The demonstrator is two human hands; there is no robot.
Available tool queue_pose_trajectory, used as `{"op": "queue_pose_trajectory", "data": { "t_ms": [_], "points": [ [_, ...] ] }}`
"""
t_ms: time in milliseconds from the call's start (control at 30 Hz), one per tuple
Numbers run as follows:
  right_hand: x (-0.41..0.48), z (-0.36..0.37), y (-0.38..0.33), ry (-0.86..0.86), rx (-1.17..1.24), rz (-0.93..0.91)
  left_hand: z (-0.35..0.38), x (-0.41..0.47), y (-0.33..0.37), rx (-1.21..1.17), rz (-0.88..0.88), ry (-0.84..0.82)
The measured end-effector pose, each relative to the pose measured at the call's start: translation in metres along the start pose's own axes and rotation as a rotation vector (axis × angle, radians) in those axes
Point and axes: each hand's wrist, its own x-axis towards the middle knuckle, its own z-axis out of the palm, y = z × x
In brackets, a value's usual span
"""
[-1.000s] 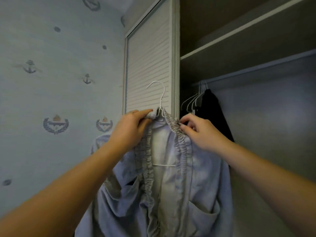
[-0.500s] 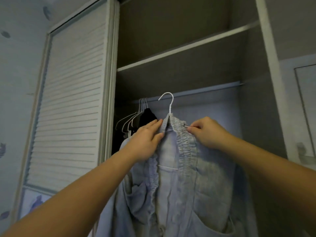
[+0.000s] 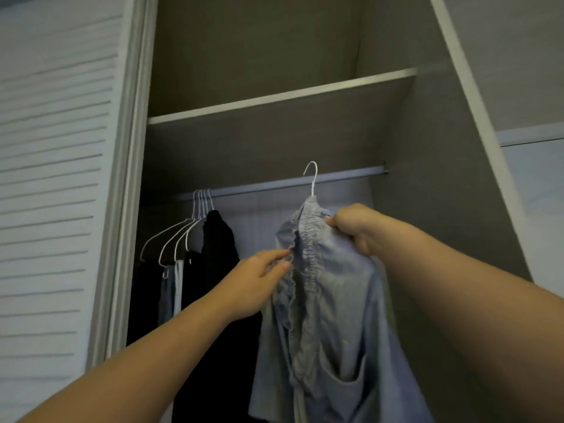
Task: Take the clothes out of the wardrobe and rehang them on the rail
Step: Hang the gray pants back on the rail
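Observation:
A light blue-grey garment (image 3: 332, 315) with a ruffled front hangs on a white wire hanger (image 3: 312, 178), held up inside the open wardrobe. The hanger's hook sits level with the metal rail (image 3: 274, 186); whether it rests on the rail I cannot tell. My right hand (image 3: 355, 225) grips the garment's top right near the collar. My left hand (image 3: 259, 279) pinches the ruffled edge lower on the left. Dark clothes (image 3: 218, 239) and several white hangers (image 3: 183, 230) hang bunched at the rail's left end.
A louvred wardrobe door (image 3: 55, 178) stands to the left. A shelf (image 3: 280, 99) spans the wardrobe above the rail. The wardrobe's right side panel (image 3: 433, 193) is close to my right forearm. Open rail runs between the bunched hangers and the held hanger.
The garment and both hands have moved right, from the door into the wardrobe opening and up to the rail. My left hand has slid down from the collar to the ruffled edge.

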Motion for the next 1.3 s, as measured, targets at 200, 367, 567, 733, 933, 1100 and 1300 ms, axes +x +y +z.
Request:
{"op": "queue_pose_trajectory", "data": {
  "t_ms": [200, 367, 567, 733, 933, 1100, 1300],
  "points": [
    [0.026, 0.061, 0.003, -0.209, 0.455, 0.12, -0.027, -0.001, -0.018, 0.021, 0.053, 0.008],
    [0.054, 0.104, 0.014, -0.245, 0.423, 0.114, -0.042, 0.007, -0.043, 0.139, 0.008, 0.026],
    [0.102, 0.138, 0.032, -0.144, 0.206, -0.065, -0.046, 0.033, -0.072, 0.399, -0.051, 0.062],
    [0.147, 0.156, 0.034, -0.057, 0.117, -0.238, -0.049, 0.061, -0.085, 0.567, -0.032, 0.116],
    [0.192, 0.18, 0.025, -0.102, 0.046, -0.35, -0.047, 0.095, -0.097, 0.799, -0.074, 0.183],
    [0.222, 0.203, 0.018, -0.177, 0.006, -0.387, -0.048, 0.114, -0.109, 0.881, -0.148, 0.175],
    [0.243, 0.244, 0.023, -0.33, -0.079, -0.35, -0.048, 0.12, -0.13, 1.054, -0.27, 0.144]
  ]
}}
